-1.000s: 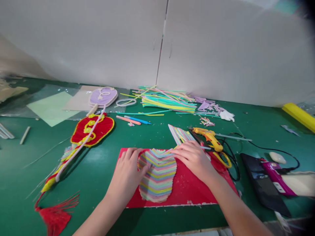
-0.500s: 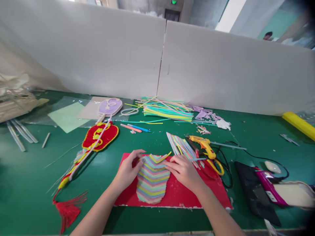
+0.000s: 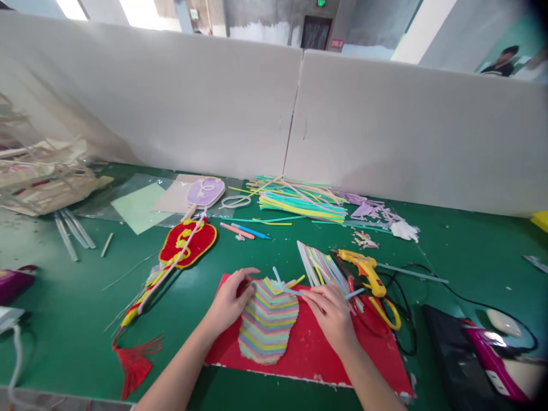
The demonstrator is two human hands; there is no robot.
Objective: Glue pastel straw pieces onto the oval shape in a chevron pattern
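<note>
A panel of zigzag pastel stripes [image 3: 269, 328], built from rows of pipe cleaners, lies on a red board [image 3: 317, 354]. My left hand [image 3: 233, 299] grips its upper left edge between thumb and curled fingers. In the pinched fingers of my right hand [image 3: 330, 313] is a light blue pipe cleaner [image 3: 291, 291], bent into a V over the panel's top. A yellow pipe cleaner end [image 3: 297, 281] sticks out just above that edge. Beside my right hand lie a striped triangular piece [image 3: 319, 262] and scissors with yellow handles [image 3: 391, 317].
A yellow glue gun [image 3: 363, 268] and its cable lie at right, near a black case [image 3: 449, 348]. Behind are a pile of pipe cleaners [image 3: 303, 202] and pens [image 3: 244, 231]. A red fan [image 3: 188, 242] with a tassel [image 3: 133, 365] is at left. A low partition [image 3: 171, 103] closes the back.
My right hand has drawn slightly back from the panel, and the blue pipe cleaner now shows raised and bent above it. My left hand stays at the panel's edge. The view has shifted.
</note>
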